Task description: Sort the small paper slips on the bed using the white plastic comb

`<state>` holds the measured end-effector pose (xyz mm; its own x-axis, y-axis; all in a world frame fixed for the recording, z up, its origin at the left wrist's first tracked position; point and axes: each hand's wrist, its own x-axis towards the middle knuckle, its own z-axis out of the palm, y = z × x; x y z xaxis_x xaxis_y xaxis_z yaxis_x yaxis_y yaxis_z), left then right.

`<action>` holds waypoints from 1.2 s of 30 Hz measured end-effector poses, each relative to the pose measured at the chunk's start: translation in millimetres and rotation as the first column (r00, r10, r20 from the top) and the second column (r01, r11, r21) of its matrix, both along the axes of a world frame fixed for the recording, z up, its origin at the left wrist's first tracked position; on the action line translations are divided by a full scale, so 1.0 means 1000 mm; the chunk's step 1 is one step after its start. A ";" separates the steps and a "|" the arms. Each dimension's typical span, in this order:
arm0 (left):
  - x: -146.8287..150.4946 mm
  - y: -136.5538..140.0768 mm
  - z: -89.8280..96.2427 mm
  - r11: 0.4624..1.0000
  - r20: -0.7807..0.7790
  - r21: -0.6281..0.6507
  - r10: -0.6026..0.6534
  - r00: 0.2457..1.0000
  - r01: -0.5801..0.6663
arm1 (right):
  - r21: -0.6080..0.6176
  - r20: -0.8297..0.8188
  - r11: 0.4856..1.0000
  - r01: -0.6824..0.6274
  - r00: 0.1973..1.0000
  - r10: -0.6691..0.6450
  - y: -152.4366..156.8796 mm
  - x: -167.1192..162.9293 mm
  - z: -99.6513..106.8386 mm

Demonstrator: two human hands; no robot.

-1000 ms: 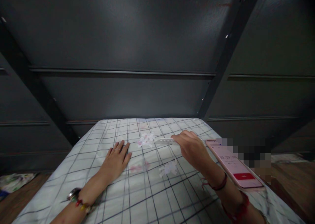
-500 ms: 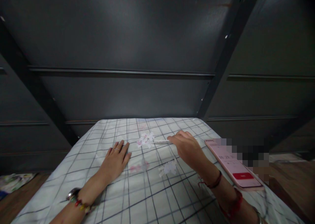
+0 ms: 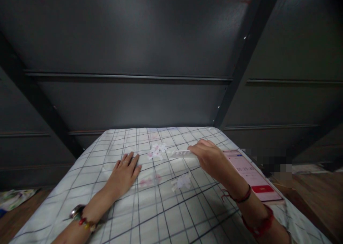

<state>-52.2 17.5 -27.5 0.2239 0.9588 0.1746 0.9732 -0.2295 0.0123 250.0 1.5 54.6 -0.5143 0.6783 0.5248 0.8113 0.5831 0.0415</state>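
Note:
My left hand (image 3: pixel 124 173) lies flat on the checked cloth (image 3: pixel 150 215), fingers stretched out and a ring on one of them. My right hand (image 3: pixel 209 158) is closed round a slim, light-coloured stick-like tool (image 3: pixel 181 153) that points left; its exact kind is too blurred to tell. Just beyond its tip sits a small pile of white and pinkish scraps (image 3: pixel 157 150). A second pile of whitish scraps (image 3: pixel 181 182) lies nearer to me, below the tool. Between my hands, a pinkish patch (image 3: pixel 150 180) shows on the cloth.
To the right, a phone (image 3: pixel 254 179) with a timer on its screen lies at the cloth's edge, partly behind my right forearm. Dark metal panels (image 3: pixel 139 104) rise at the far edge. A printed bag or sheet (image 3: pixel 16 198) lies low on the left.
My right hand has moved a little to the right with the tool, drawing its tip away from the far pile. My left hand stays flat on the cloth. The view has shifted slightly.

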 end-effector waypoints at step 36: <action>0.002 -0.001 0.005 0.999 -0.020 -0.045 0.007 1.000 -0.008 | 0.021 -0.007 0.997 -0.070 0.997 0.070 -0.020 -0.011 0.012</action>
<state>-50.4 16.6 -22.2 0.2197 0.9673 0.1268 0.9751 -0.2219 0.0028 239.2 -18.6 67.0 -0.5563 0.6296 0.5423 0.7687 0.6378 0.0479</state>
